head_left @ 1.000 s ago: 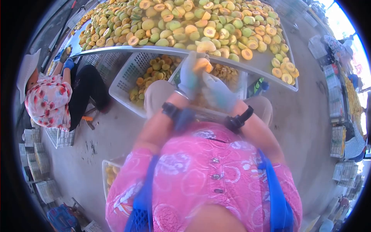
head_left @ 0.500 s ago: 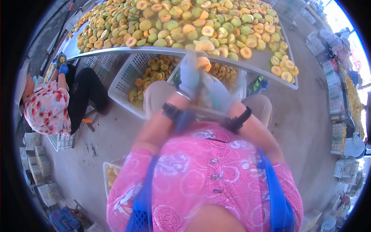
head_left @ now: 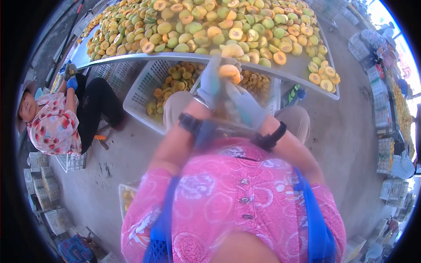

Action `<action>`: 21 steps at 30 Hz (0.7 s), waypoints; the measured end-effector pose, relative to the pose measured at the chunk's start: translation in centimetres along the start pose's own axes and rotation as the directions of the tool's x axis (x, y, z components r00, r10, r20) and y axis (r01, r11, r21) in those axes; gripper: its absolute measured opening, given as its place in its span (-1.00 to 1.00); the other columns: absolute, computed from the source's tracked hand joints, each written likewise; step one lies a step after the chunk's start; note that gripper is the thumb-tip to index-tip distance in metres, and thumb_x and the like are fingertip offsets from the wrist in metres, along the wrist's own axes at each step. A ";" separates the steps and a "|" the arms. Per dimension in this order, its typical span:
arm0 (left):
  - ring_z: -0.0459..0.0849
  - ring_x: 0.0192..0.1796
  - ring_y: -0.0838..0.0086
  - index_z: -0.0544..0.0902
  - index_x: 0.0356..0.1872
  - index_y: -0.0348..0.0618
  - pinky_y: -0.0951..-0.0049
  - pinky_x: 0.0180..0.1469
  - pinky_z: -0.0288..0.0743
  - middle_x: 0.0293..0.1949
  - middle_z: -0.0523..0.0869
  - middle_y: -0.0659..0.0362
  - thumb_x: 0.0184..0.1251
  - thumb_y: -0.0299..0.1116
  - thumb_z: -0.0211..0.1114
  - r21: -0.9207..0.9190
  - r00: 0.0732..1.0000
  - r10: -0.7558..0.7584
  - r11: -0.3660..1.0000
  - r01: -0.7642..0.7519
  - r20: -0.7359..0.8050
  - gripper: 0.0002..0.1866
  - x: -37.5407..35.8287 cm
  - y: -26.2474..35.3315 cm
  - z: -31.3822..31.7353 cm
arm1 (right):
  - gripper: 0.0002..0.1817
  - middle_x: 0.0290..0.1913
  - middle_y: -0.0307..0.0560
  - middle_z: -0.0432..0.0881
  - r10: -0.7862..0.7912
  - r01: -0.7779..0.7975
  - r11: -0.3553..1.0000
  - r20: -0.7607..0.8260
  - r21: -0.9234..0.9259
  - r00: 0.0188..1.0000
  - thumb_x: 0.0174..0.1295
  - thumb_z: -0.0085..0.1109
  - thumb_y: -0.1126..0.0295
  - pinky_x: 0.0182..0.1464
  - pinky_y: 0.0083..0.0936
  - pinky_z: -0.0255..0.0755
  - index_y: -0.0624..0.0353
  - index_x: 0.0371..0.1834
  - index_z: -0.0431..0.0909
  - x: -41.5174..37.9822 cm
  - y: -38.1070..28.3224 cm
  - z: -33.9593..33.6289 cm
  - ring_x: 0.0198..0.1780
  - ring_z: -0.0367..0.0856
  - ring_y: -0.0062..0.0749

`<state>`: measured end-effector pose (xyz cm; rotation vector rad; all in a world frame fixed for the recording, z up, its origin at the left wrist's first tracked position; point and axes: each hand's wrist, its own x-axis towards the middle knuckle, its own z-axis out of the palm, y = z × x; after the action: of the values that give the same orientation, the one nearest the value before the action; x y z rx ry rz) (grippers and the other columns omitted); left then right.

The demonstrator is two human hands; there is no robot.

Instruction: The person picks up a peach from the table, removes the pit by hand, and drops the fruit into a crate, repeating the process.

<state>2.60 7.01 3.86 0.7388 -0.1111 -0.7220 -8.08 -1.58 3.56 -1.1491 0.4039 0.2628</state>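
Observation:
My left hand point(head_left: 210, 83), in a pale glove, is closed around a peach half point(head_left: 230, 73) just below the table's front edge. The orange flesh of the peach half faces up. My right hand point(head_left: 245, 104), also gloved, is close against the lower side of the fruit with its fingers drawn together. Whether it grips a small tool is hidden by blur and the glove. Directly in front, many halved peaches point(head_left: 193, 28) with green and yellow skins are heaped on the metal-edged table point(head_left: 144, 56). Cut faces with dark centres show on several.
Below the table stand a white crate point(head_left: 136, 94) of peach halves and another crate point(head_left: 275, 94) holding small yellowish-brown pieces, between my knees. A co-worker point(head_left: 55, 114) sits at the left. Stacked crates point(head_left: 380, 109) line the right side. An orange-handled tool point(head_left: 101, 137) lies at the left.
My left hand has shifted slightly left and the peach half shows more clearly between my hands. The co-worker at the left has raised their head.

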 end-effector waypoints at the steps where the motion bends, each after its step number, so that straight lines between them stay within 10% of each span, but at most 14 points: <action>1: 0.58 -0.37 0.39 0.56 -0.13 -0.34 0.50 -0.28 0.50 -0.31 0.63 0.09 0.55 -0.01 -0.05 0.057 0.998 0.038 0.998 -0.041 0.054 -0.51 0.2 0.0 -0.3 | -0.54 -0.33 -0.40 0.54 0.025 -0.025 1.000 -0.029 -0.012 0.999 0.44 -0.02 -0.08 -0.43 -0.75 0.39 0.08 0.08 0.50 -0.2 -0.4 0.3 -0.42 0.46 -0.73; 8: 0.65 -0.39 0.41 0.63 -0.16 -0.32 0.44 -0.27 0.57 -0.36 0.71 0.05 0.53 0.09 -0.02 0.626 0.863 0.441 0.607 -0.490 0.247 -0.44 0.5 -0.9 -1.3 | -0.68 -0.62 -0.42 0.30 -0.062 0.014 0.962 0.170 0.271 0.984 0.42 -0.02 -0.10 -0.76 -0.64 0.01 -0.12 -0.18 0.40 1.6 1.6 -0.7 -0.76 0.14 -0.67; 9: 0.65 -0.39 0.41 0.63 -0.16 -0.32 0.44 -0.27 0.57 -0.36 0.71 0.05 0.53 0.09 -0.02 0.626 0.863 0.439 0.608 -0.489 0.248 -0.44 0.3 -0.5 -1.0 | -0.68 -0.62 -0.42 0.30 -0.062 0.014 0.962 0.169 0.273 0.984 0.42 -0.02 -0.10 -0.76 -0.64 0.01 -0.12 -0.18 0.40 1.3 1.3 -0.5 -0.76 0.14 -0.67; 11: 0.68 -0.39 0.39 0.63 -0.19 -0.33 0.44 -0.29 0.59 -0.36 0.72 0.03 0.52 0.09 -0.03 0.026 0.999 -0.034 0.999 0.033 0.042 -0.42 0.0 0.2 -0.3 | -0.69 -0.61 -0.43 0.31 0.045 -0.062 0.983 0.099 0.174 0.994 0.42 0.00 -0.09 -0.75 -0.65 -0.01 -0.12 -0.21 0.42 0.5 0.5 -0.1 -0.75 0.14 -0.68; 21: 0.63 -0.47 0.37 0.64 -0.25 -0.40 0.46 -0.35 0.53 -0.47 0.70 0.04 0.52 0.07 -0.06 0.465 0.961 0.121 0.855 -0.229 0.250 -0.39 0.2 0.2 -2.0 | -0.69 -0.62 -0.48 0.29 0.153 -0.208 0.935 0.201 0.289 0.968 0.43 -0.01 -0.06 -0.77 -0.69 -0.07 -0.10 -0.26 0.42 0.2 1.5 -0.9 -0.76 0.13 -0.71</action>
<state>3.52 8.08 2.48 1.1207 -0.5707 -0.5975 -8.67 -1.85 1.86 -0.7750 0.3793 0.4437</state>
